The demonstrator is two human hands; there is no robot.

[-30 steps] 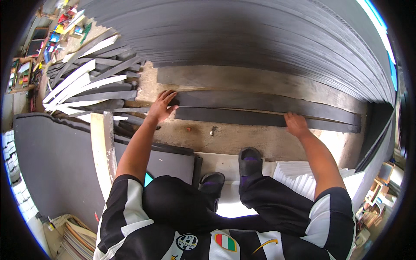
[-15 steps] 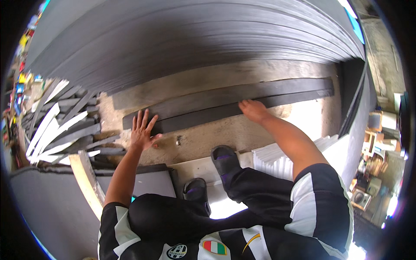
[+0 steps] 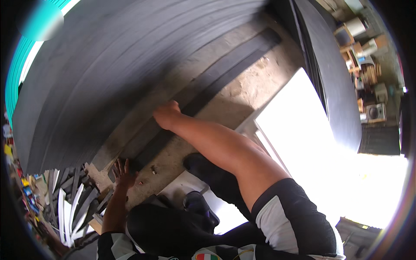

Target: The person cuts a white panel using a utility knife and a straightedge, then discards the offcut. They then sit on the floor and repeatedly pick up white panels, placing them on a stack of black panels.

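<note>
Two long dark grey strips, apparently foam, lie side by side on the worn, dusty surface. The nearer strip (image 3: pixel 216 83) runs diagonally from lower left to upper right. My left hand (image 3: pixel 124 174) rests flat with fingers spread at the strips' lower-left end. Around the middle of their length, my right hand (image 3: pixel 167 115) is closed, its knuckles up, above or against the strips. Whatever its fingers grip, if anything, is hidden. A tall pile of dark grey sheets (image 3: pixel 121 60) rises just beyond both hands.
Dark and white offcut strips (image 3: pixel 71 208) lie heaped at the lower left. More dark sheets (image 3: pixel 331 73) stand upright at the right. A bright white sheet (image 3: pixel 294 108) lies right of my right arm. My sandalled foot (image 3: pixel 199 208) is below the strips.
The view has turned, so the strips now slant steeply. My right hand has moved along the strips toward my left hand, which stays at their left end.
</note>
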